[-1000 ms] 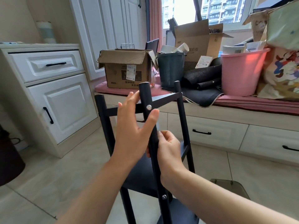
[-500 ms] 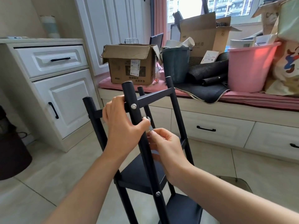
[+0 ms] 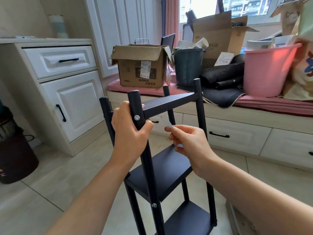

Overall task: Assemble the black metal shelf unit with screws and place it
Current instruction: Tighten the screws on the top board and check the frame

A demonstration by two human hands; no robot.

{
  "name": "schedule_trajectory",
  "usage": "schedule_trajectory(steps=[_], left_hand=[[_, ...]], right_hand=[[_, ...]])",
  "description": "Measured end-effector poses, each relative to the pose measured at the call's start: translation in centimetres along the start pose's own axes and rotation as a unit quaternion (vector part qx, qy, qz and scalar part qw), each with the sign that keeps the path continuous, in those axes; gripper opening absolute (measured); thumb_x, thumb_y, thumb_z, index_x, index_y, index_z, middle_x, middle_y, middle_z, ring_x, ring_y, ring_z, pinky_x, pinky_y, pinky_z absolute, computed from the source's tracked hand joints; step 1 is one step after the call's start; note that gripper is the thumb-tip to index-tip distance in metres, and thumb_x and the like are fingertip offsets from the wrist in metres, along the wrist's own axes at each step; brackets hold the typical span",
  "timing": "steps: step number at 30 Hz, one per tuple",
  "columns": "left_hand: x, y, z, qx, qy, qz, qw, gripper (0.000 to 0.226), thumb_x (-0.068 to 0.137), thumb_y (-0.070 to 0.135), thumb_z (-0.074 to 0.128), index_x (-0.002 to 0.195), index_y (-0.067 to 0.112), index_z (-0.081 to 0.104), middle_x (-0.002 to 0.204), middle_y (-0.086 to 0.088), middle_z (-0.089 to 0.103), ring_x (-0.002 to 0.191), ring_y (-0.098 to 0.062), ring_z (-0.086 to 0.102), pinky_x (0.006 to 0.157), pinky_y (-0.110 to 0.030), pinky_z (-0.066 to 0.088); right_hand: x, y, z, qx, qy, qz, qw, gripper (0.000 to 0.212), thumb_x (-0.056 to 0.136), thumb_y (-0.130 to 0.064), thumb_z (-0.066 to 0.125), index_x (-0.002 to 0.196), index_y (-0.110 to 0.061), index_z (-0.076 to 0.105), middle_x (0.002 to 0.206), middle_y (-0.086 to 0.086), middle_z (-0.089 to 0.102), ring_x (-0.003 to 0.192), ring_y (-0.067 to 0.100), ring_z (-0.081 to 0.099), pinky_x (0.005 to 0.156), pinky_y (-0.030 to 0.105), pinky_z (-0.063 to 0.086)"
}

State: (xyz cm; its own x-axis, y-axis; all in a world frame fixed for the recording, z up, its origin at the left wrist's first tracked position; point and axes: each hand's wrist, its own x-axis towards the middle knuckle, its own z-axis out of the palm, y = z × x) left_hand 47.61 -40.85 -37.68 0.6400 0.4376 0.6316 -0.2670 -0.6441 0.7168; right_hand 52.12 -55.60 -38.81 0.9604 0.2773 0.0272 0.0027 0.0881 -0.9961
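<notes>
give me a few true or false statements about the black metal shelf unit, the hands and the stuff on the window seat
1. The left hand grips a front post of the black metal shelf unit near a silver screw. True.
2. The right hand is wrapped around the same post. False: it is off the post, pinching a small pale item that is too blurred to identify.
3. The pink plastic bucket sits on the window seat to the right of the dark green bin. True.
4. The brown cardboard box stands on the floor tiles. False: it rests on the pink seat cushion.
5. The shelf unit lies flat on the floor. False: it stands upright.
</notes>
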Motion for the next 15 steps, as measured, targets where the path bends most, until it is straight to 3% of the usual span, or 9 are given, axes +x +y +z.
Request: schedule_trajectory(steps=[8,15], left_hand=[[-1.2,-0.3,1.3,-0.008,-0.046,0.013,0.999,0.031,0.091,0.014,0.065,0.11,0.027,0.046,0.1,0.018,0.04,0.109,-0.017,0.042,0.106,-0.049,0.037],[-0.8,-0.5,1.4,-0.003,-0.079,0.004,0.997,0.033,0.091,0.015,0.064,0.113,0.029,0.044,0.101,0.017,0.041,0.109,-0.018,0.044,0.104,-0.047,0.039]], right_hand=[[0.4,0.6,0.5,-0.064,-0.032,-0.036,0.997,0.025,0.096,-0.017,0.06,0.078,-0.027,0.076,0.066,-0.006,0.069,0.057,-0.001,0.052,0.057,0.018,0.045],[0.5,0.9,-0.3,-0.102,-0.06,-0.068,0.991,0.029,0.098,-0.014,0.058,0.083,-0.034,0.074,0.075,-0.01,0.075,0.064,-0.004,0.059,0.061,0.013,0.048]])
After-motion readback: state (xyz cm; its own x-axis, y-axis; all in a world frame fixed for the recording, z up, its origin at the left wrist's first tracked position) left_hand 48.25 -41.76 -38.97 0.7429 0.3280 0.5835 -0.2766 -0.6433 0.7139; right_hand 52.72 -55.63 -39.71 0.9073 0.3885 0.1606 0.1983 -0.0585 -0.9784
